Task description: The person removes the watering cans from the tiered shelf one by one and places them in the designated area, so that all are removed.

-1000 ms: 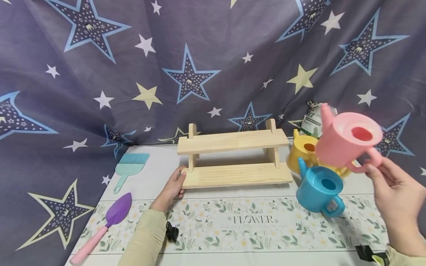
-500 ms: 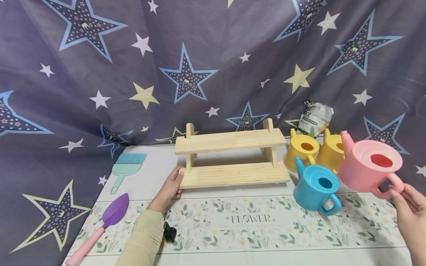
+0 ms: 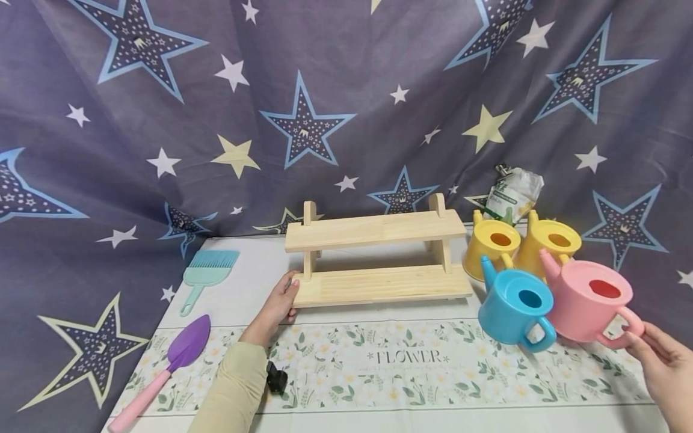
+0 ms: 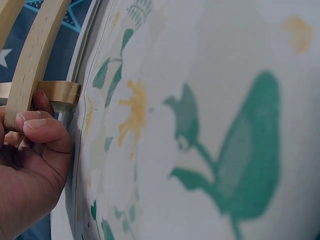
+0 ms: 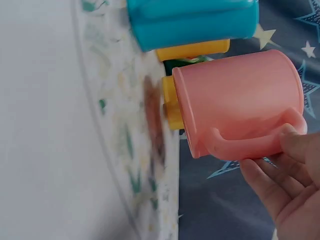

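A two-tier wooden shelf (image 3: 379, 285) stands at the middle back of the table. My left hand (image 3: 278, 304) grips the left end of its lower board; in the left wrist view the fingers (image 4: 47, 132) curl around the wood. On the right, my right hand (image 3: 666, 367) pinches the handle of a pink watering can (image 3: 587, 300) between thumb and fingers. That can is upright, right beside a blue watering can (image 3: 514, 313), its spout pointing back and left. Seen from the right wrist, the pink can (image 5: 240, 100) fills the middle, thumb on its handle.
Two yellow watering cans (image 3: 491, 246) stand behind the blue and pink ones. A white bag (image 3: 514, 192) leans at the back curtain. At left lie a teal brush (image 3: 208, 273) and a purple trowel (image 3: 189, 341) with a pink handle. A floral runner (image 3: 335, 373) crosses the table.
My right hand has carried the pink watering can down, first rightward, then slightly back left, beside the blue can. The left hand keeps its grip on the shelf.
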`<state>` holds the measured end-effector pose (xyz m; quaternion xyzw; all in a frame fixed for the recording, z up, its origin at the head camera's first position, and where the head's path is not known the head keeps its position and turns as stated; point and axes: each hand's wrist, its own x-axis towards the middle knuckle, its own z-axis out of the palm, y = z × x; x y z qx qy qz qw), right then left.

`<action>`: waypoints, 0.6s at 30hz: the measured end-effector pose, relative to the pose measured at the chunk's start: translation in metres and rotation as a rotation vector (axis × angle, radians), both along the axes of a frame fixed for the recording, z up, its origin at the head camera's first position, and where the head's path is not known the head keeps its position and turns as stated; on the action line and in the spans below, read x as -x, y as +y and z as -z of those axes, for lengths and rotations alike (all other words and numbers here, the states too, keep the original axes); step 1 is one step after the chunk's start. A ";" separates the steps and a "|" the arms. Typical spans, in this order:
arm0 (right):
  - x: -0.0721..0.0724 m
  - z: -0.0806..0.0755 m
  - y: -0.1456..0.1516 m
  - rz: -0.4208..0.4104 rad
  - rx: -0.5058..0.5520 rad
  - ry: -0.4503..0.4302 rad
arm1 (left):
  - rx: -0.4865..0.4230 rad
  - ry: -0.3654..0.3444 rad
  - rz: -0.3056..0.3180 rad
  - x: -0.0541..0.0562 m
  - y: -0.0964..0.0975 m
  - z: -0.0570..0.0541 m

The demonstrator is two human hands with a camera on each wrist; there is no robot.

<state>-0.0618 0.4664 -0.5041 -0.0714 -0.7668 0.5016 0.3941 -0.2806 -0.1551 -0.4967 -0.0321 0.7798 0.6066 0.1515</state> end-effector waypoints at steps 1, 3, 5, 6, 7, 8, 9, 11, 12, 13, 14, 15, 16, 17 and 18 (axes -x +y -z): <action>0.000 0.001 -0.001 0.010 0.005 -0.031 | 0.001 -0.005 -0.004 0.000 0.000 0.000; 0.000 0.003 -0.001 0.053 -0.023 -0.105 | 0.008 -0.010 -0.008 0.001 0.000 0.001; -0.001 0.002 -0.004 0.106 -0.042 -0.196 | 0.012 -0.017 -0.016 0.001 0.000 0.001; 0.000 0.001 -0.006 0.138 -0.041 -0.238 | 0.017 -0.016 -0.016 0.001 0.000 0.001; 0.000 0.002 -0.006 0.164 -0.052 -0.281 | 0.018 -0.014 -0.016 0.002 0.000 0.001; 0.000 0.001 -0.006 0.182 -0.052 -0.317 | 0.020 -0.014 -0.015 0.001 0.000 0.001; 0.000 0.000 -0.007 0.202 -0.048 -0.353 | 0.017 -0.018 -0.019 0.002 0.000 0.001; 0.001 -0.002 -0.009 0.225 -0.052 -0.401 | 0.020 -0.016 -0.016 0.002 0.000 0.001; 0.001 -0.003 -0.010 0.232 -0.051 -0.419 | 0.023 -0.014 -0.013 0.001 0.000 0.001; 0.000 -0.005 -0.010 0.233 -0.058 -0.439 | 0.024 -0.014 -0.013 0.001 0.000 0.002; 0.000 -0.006 -0.011 0.232 -0.061 -0.450 | 0.026 -0.017 -0.016 0.001 0.000 0.002; 0.000 -0.008 -0.012 0.243 -0.070 -0.471 | 0.028 -0.015 -0.018 0.001 0.000 0.002; -0.001 -0.009 -0.013 0.245 -0.077 -0.483 | 0.032 -0.012 -0.018 0.001 0.000 0.002; -0.001 -0.008 -0.013 0.251 -0.082 -0.492 | 0.035 -0.009 -0.019 0.001 0.000 0.002; -0.001 -0.008 -0.012 0.261 -0.079 -0.509 | 0.036 -0.008 -0.020 0.001 0.001 0.002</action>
